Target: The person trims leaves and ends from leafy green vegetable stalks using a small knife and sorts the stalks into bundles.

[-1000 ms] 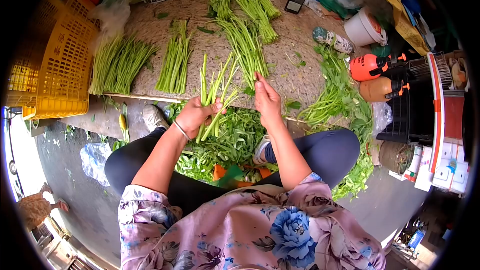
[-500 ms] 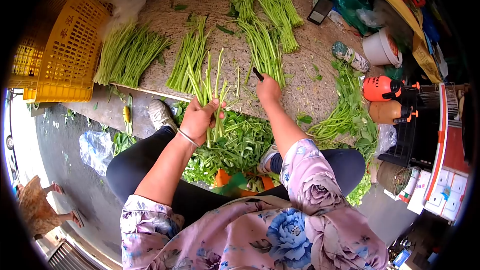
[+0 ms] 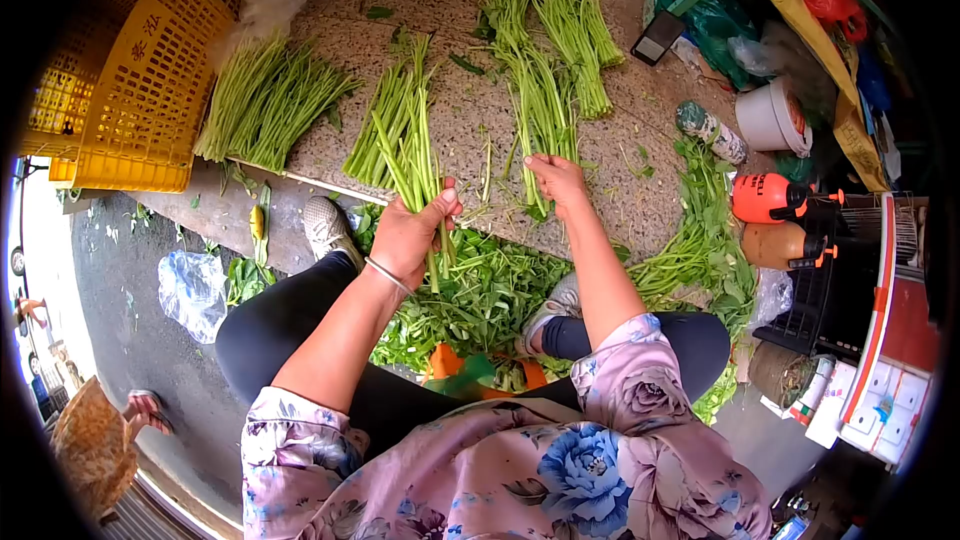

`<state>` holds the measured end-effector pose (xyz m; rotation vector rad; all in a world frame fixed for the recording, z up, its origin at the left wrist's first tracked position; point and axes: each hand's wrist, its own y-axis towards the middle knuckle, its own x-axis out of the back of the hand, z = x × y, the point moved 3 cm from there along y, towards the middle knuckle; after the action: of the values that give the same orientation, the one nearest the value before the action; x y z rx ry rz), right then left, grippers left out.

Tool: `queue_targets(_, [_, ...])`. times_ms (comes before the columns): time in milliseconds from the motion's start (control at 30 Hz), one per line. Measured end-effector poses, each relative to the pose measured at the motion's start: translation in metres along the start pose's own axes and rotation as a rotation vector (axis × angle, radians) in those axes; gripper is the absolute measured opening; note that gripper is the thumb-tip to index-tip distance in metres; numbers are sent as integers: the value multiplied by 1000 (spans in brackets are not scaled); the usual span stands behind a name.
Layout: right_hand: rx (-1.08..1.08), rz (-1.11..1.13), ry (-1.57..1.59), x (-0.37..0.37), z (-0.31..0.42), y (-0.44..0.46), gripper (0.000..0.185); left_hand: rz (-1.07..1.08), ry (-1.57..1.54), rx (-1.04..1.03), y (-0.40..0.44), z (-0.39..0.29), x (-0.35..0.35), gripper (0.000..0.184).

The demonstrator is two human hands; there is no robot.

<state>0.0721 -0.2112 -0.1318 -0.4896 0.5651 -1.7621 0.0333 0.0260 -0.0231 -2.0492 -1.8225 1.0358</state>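
My left hand [image 3: 410,235] is closed around a few leafless green stems [image 3: 408,162], which look like water spinach. Their upper ends reach over a pile of similar stems [image 3: 385,125] on the stone slab. At the lower end of another stem pile [image 3: 548,105], my right hand [image 3: 560,183] pinches a green stem between thumb and fingers. Whether anything else is inside that palm is hidden. Below both hands, between my feet, lies a heap of cut leaves [image 3: 480,285].
Left stand a stem bundle [image 3: 270,105] and yellow crates [image 3: 150,80]. Right are leafy greens [image 3: 700,230], a spray bottle [image 3: 765,197], a brown bottle [image 3: 775,245], a white bucket [image 3: 770,120] and a dark box-shaped object [image 3: 660,37]. A person's foot [image 3: 148,410] shows at left.
The stems in my left hand have come together into a tighter bunch. My right hand has shifted slightly right and down, and the black object at its fingers no longer shows.
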Motion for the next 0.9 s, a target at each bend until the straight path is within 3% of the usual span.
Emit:
queue_targets(333, [51, 309, 345, -30, 15, -127, 13, 55, 133, -48, 11, 12, -29, 17])
queue_targets(500, [82, 276, 366, -35, 13, -138, 14, 112, 88, -67, 7, 10, -40, 19])
queue_targets(600, [126, 35, 397, -29, 11, -136, 15, 86, 62, -82, 7, 5, -38, 17])
queue_targets(700, [156, -65, 373, -25, 14, -141, 15, 68, 69, -99, 7, 1, -32, 15])
queue_targets(900, [178, 114, 393, -46, 32, -162, 16, 110, 47, -89, 4, 3, -28, 16])
